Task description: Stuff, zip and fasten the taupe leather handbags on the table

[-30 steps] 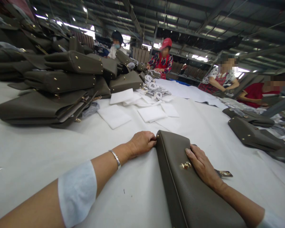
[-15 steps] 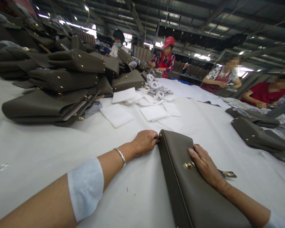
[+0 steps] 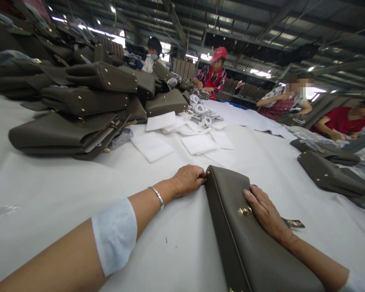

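A dark olive-grey handbag lies on its side on the white-covered table, with its base turned to the left. My left hand, a silver bangle on its wrist, is closed with curled fingertips at a small gold stud on the far corner of the base. What those fingertips pinch, if anything, is hidden. My right hand grips the bag's right edge, thumb on top beside the gold clasp and fingers out of sight. A strap end with a gold metal plate sticks out beyond my right wrist.
A tall heap of similar handbags fills the left and back. White foam sheets and wrapped straps lie beyond my hands. More bags lie at right. Several people, one in a red cap, work across the table.
The view has shifted slightly, so everything sits a little further right. Both hands keep the same places on the handbag. At the far right, a co-worker's arms have moved.
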The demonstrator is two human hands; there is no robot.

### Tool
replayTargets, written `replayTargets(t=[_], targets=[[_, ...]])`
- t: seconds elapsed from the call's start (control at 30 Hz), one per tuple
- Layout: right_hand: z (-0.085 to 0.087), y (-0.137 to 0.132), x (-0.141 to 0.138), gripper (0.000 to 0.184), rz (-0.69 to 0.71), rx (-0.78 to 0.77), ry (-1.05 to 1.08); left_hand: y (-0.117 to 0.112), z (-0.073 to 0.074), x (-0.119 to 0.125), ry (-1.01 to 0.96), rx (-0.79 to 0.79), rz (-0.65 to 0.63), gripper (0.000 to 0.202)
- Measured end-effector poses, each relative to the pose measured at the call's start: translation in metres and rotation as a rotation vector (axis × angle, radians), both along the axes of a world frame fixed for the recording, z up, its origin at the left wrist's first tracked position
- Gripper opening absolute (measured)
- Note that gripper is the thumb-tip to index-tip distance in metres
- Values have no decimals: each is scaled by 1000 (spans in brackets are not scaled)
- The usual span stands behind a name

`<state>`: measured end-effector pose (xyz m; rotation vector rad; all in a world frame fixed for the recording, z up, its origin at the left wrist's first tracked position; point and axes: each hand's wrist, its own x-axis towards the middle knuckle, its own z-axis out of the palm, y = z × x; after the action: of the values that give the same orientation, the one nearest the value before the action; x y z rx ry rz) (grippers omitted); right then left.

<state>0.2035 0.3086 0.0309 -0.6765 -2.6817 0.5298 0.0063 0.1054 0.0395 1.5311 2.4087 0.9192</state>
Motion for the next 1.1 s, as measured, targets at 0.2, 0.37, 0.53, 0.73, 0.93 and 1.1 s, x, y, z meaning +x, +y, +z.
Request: replayTargets(t=[0.2, 0.37, 0.53, 0.73, 0.93, 1.1], targets=[[-2, 1, -1, 63, -21, -45, 0, 5, -6, 0, 5, 24, 12, 13], [0, 0, -1, 66, -40, -74, -7, 5, -8, 0, 36, 53, 33, 12], [1, -1, -1, 67, -35, -94, -49, 6, -8, 1, 77, 81, 9, 9], [-3, 3, -1, 60, 15, -53, -36, -1, 0, -8, 168, 123, 92, 11], [-3, 3, -3, 62, 24, -22, -37, -13, 19, -9, 54, 267, 251, 12], [-5, 3, -4, 64, -7, -10, -13, -56, 53, 18, -18, 279, 183, 15]])
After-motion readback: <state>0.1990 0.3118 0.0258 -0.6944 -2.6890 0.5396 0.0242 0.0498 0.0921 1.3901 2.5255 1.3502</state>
